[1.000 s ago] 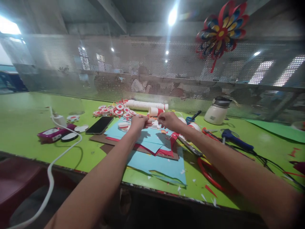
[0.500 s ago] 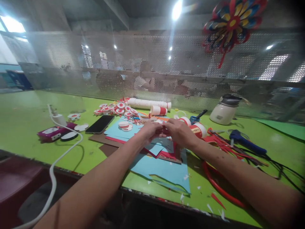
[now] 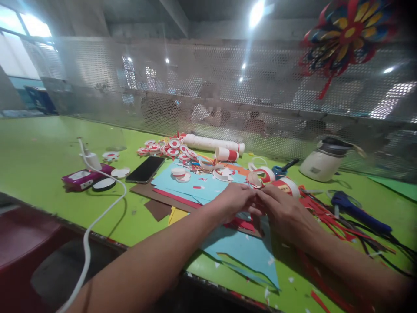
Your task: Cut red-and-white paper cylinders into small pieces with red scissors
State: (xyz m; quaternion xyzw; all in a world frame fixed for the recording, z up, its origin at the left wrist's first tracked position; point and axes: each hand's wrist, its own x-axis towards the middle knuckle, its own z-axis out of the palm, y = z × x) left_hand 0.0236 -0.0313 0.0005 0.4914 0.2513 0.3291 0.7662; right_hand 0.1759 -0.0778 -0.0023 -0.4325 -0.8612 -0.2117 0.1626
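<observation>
At frame centre, the left hand (image 3: 235,201) and right hand (image 3: 286,213) pinch fingertips together on a small, largely hidden paper piece above the light-blue paper sheets (image 3: 208,184); apparently mid-assembly, needing fine pressing next.

Craft workshop / small production floor, paper-decoration work. Long green tabletop (image 3: 42,156) w/ perforated metal screen (image 3: 228,78) along far edge; other people dimly visible behind it at similar stations. Bare concrete ceiling, strip lights overhead. Finished paper pinwheel flower (image 3: 345,34) hung on screen, top right. Stock spread across tabletop: blue paper sheets (image 3: 202,184), pile of red-white paper discs (image 3: 166,148), paper roll (image 3: 211,142), red strips (image 3: 322,213), scattered offcuts. Glue gun (image 3: 358,213) w/ cable at right.
</observation>
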